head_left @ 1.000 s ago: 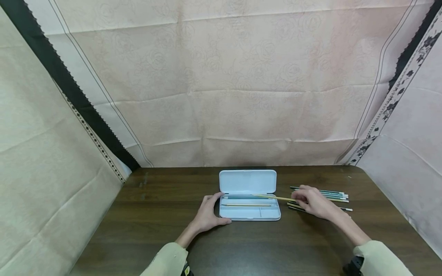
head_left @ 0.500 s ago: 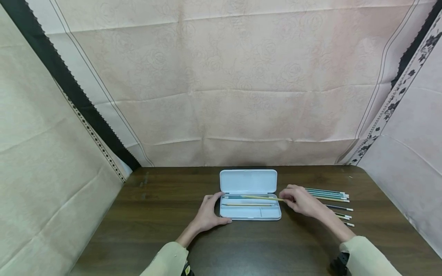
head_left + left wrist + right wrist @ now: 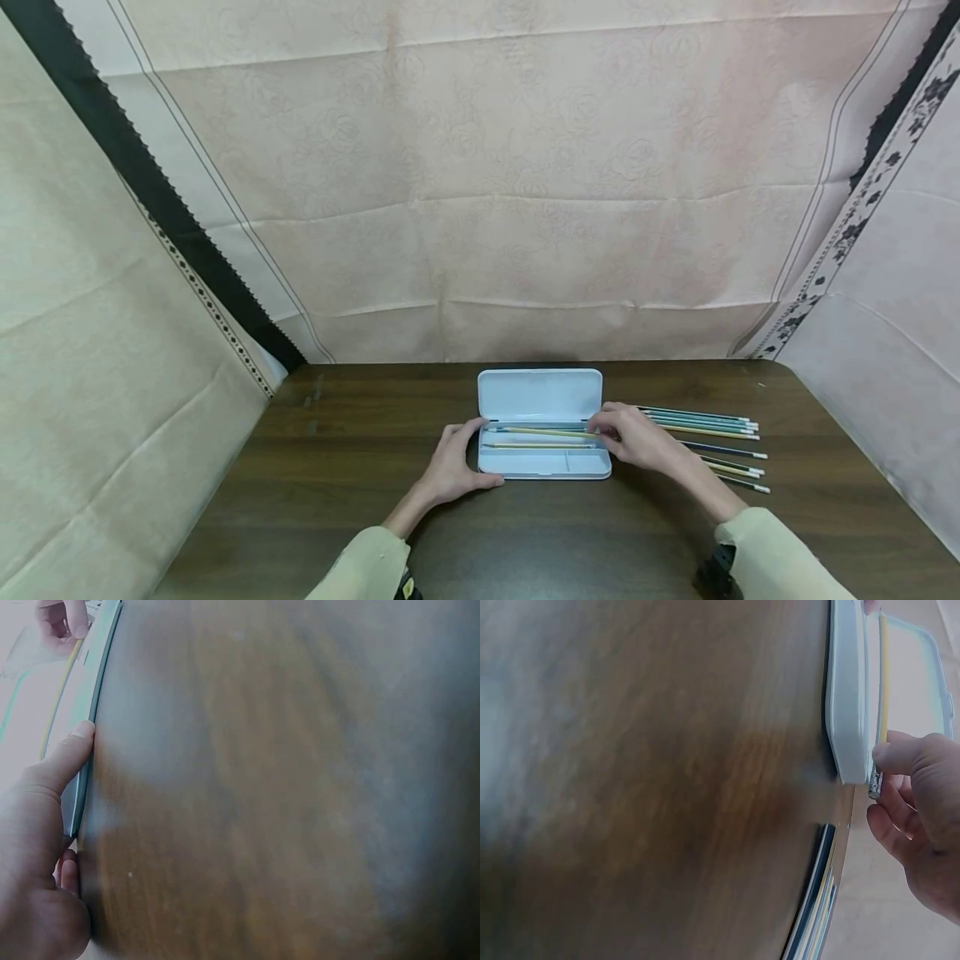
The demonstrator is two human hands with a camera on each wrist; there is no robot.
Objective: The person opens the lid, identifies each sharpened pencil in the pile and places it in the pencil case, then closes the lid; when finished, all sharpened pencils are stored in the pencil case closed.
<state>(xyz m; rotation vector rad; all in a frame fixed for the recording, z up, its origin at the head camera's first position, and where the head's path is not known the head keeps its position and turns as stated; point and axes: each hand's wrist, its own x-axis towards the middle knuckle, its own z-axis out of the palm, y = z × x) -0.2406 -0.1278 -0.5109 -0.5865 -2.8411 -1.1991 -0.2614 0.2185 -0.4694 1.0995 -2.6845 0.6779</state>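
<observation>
The yellow pencil (image 3: 546, 432) is over the tray of the open case (image 3: 517, 464), reaching leftward from the right hand (image 3: 633, 436), which pinches it near its right end between thumb and fingers; in the right wrist view the pencil's butt pokes out just past the thumb. Its long axis runs left to right, close to that of the case, with the held end slanting a little towards the person. Whether its far tip touches the tray floor, I cannot tell. The right hand is nearer the pencil's held end, at the case's right end; the left hand (image 3: 453, 469) grips the opposite end, thumb at the near wall and fingers spread round to the far corner. Alignment with the tray is the relation that matters: the butt sits by the short right wall, which looks the likeliest thing to catch it. Just in front of it, a second pencil (image 3: 538, 446) lies nearly parallel in the tray, and a blue pencil (image 3: 573, 429) is partly hidden close behind. The lid (image 3: 540, 394) leans back along the far side, out of the way. Loose pencils (image 3: 720, 425) lie on the table (image 3: 540, 533) to the right, some beneath the right forearm.
</observation>
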